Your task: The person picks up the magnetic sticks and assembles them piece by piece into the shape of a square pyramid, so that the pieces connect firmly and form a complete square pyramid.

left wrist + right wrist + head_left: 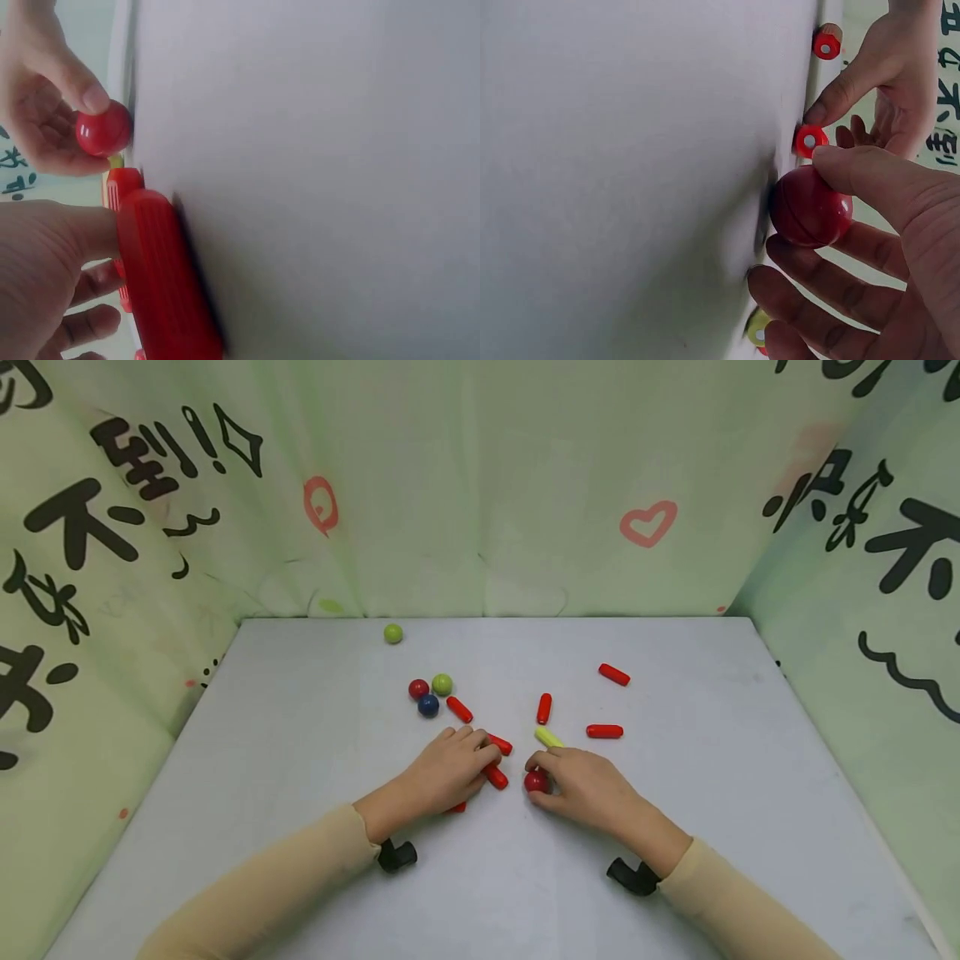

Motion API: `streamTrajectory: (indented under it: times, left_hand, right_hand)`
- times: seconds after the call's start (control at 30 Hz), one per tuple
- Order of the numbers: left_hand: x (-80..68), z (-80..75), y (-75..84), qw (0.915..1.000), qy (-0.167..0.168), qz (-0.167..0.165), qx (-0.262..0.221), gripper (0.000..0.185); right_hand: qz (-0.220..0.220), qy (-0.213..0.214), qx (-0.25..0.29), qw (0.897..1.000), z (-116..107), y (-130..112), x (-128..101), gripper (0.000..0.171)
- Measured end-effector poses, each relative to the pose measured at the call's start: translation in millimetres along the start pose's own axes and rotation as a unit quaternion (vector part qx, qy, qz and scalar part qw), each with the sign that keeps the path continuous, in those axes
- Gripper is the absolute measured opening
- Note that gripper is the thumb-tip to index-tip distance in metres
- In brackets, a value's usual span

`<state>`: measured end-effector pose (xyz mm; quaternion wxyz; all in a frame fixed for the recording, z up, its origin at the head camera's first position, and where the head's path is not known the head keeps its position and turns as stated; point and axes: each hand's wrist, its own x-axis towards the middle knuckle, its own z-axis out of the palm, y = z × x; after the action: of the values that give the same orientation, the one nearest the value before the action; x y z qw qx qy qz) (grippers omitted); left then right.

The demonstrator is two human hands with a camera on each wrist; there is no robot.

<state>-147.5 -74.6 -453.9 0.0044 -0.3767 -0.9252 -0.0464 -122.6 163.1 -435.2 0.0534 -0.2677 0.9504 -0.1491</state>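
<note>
A glossy dark red ball [536, 782] is sitting between the thumb and fingers of the right hand [588, 783], close to the white tabletop [675, 893]. The thumb is pressing one side while the fingers are curling under the other, the lower ones spreading apart. The ball is looking hard and rather light, probably wood or plastic; its smooth skin is likely to be slipping or rolling under a lopsided pinch, so opposing fingertips at its widest part would be serving best. A fine seam is running round it.

Just beside it, a ribbed red rod [497, 777] is lying under the left hand [442, 768], whose thumb and curled fingers appear to be pinching it; the forefinger's exact contact is staying hidden. The rod is seeming stiff, light and sturdy, its grooves offering better purchase across the middle than at the ends, where a pale round spot is showing.

Another red rod [172, 277] is lying nearer the person, partly under the left hand. Past the right fingers a yellow-green rod [548, 737] is resting, with an outlying red rod [604, 731] to its right. Farther left, a second red ball [418, 689], a green ball [442, 685] and a dark blue ball [428, 706] are clustering.
</note>
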Motion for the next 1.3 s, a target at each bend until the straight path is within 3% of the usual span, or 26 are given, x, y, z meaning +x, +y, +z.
streamTrajectory:
  times: [0.27,0.8,1.3]
  left_hand:
    - [-3.3,0.7,4.3,0.9999,0.009,-0.005,-0.006,0.024]
    - [-5.2,2.7,6.8,0.9996,0.016,-0.001,-0.023,0.02]
    - [-13.8,-5.7,-9.1,0.9991,-0.008,-0.015,-0.039,0.024]
  right_hand:
    - [0.033,0.007,0.03,0.999,3.1,-0.5,-0.6,0.034]
    - [0.031,0.016,0.044,0.998,6.4,-2.4,2.8,0.038]
    - [0.071,0.005,0.091,0.993,6.9,-0.5,0.7,0.037]
